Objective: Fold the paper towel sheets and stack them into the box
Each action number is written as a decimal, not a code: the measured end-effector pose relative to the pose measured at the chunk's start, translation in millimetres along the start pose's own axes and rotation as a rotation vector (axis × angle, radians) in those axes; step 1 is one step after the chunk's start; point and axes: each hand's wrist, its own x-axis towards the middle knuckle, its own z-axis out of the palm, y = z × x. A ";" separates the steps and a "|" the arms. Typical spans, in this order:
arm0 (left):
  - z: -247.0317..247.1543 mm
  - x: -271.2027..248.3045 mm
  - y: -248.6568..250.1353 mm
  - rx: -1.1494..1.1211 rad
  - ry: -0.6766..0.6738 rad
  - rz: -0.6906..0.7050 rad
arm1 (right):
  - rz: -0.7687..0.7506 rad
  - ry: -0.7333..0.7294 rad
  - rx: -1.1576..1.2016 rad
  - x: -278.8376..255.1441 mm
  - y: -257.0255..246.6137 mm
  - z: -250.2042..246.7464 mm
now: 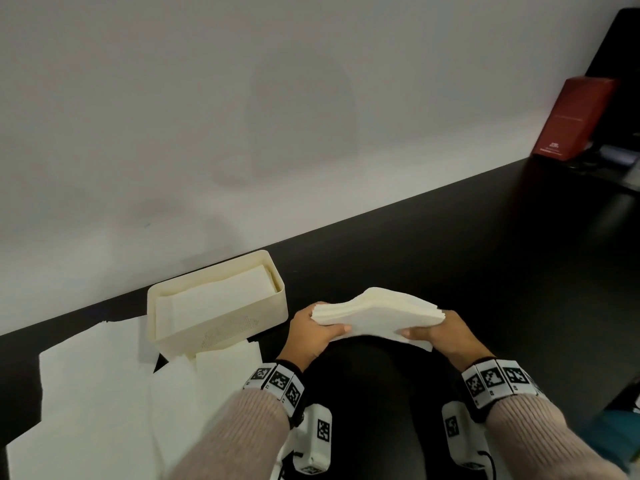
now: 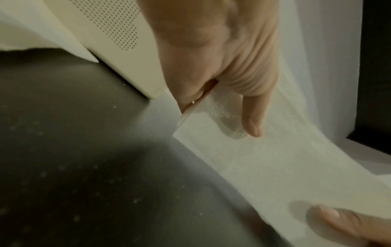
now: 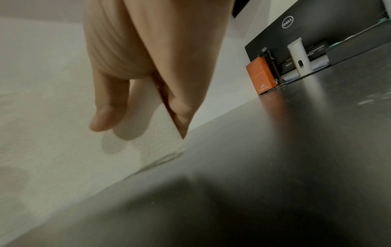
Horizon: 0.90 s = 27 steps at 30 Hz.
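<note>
Two hands carry one stack of folded paper towel sheets (image 1: 377, 315) just above the tabletop (image 1: 485, 258), nearest to us. Our left hand (image 1: 313, 332) pinches the left end, thumb on top and fingers underneath; our right hand (image 1: 441, 332) pinches the right end the same way. From the left wrist view, the thumb (image 2: 252, 117) presses into the soft embossed top sheet.

We judge the stack light, limp and compressible. It already bows upward in the middle between our hands, so the layers could fan or slide if the pinch loosens. Holding both short ends at once, with fingers spread beneath, should keep the edges aligned.

Several unfolded sheets (image 1: 104, 393) lie flat on the tabletop to our left. They are thin and floppy, and we would lift each by a corner or an edge.

Farther back, the cream box (image 1: 221, 323) stands near the wall (image 1: 242, 116), open-topped, with folded sheets already inside. Lowering the stack flat and level looks safest.
</note>
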 end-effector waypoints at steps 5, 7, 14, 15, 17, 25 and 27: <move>-4.4 1.7 -6.2 -0.002 -0.013 -0.126 | 0.110 -0.058 -0.158 7.1 11.4 0.5; -4.7 2.3 -6.3 -0.009 -0.014 -0.138 | 0.116 -0.047 -0.170 8.5 10.4 1.6; -18.9 9.2 19.8 0.076 0.080 0.025 | -0.137 0.105 -0.104 -2.8 -34.7 -14.6; -18.4 8.9 25.4 0.103 0.056 0.048 | -0.179 0.101 -0.108 -6.4 -45.8 -16.2; -12.0 7.3 35.8 0.189 -0.026 0.096 | -0.254 0.048 -0.153 -12.8 -66.2 -14.8; 20.8 -3.5 59.0 -0.056 -0.084 0.174 | -0.386 -0.067 -0.208 -29.3 -98.7 6.6; 25.2 -6.8 60.7 -0.237 -0.078 0.140 | -0.384 -0.073 0.050 -28.8 -91.2 8.9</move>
